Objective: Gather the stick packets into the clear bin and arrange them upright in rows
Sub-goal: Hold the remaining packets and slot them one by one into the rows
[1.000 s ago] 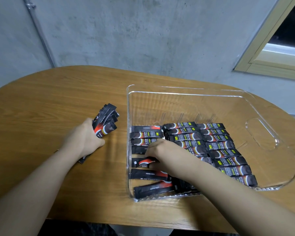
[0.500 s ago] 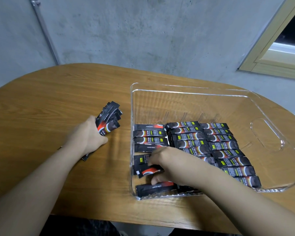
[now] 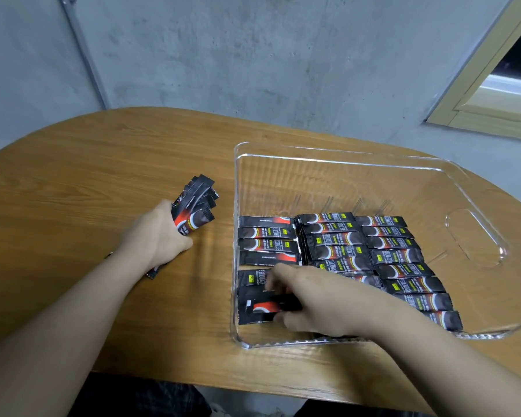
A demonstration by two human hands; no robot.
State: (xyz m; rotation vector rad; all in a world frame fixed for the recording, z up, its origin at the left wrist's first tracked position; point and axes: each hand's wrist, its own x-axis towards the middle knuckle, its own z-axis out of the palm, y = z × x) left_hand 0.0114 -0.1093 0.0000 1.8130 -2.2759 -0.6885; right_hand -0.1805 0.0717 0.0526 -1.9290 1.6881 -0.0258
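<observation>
The right hand [image 3: 310, 305] lies inside the clear bin [image 3: 343, 158] at its 7 o'clock corner, fingers curled round one stick packet [image 3: 263, 307]; the hand and forearm hide the near ends of the middle row and most of the bin's near wall. Print on the packets is too small to read. The rows of packets [image 3: 358, 251] lie flat on the bin floor in three columns, touching side by side, with a gap in the left column just above the held packet. The left hand [image 3: 158, 236] rests on the surface [image 3: 88, 176] at 9 o'clock from the bin, clamped on a fanned bundle of packets [image 3: 197, 203] whose lower ends are hidden in the fist; a dark end shows below the wrist at 6 o'clock, and what it is cannot be made out. The bin's far half, toward 12 o'clock, holds no packets, and its handle cutout [image 3: 475, 236] sits at 3 o'clock. The bin's near wall stands close to the surface's near edge. A grey concrete wall [image 3: 253, 55] rises behind, with a metal conduit [image 3: 85, 52] at 11 o'clock and a window frame [image 3: 494, 94] at 2 o'clock, cut off by the view's edge.
</observation>
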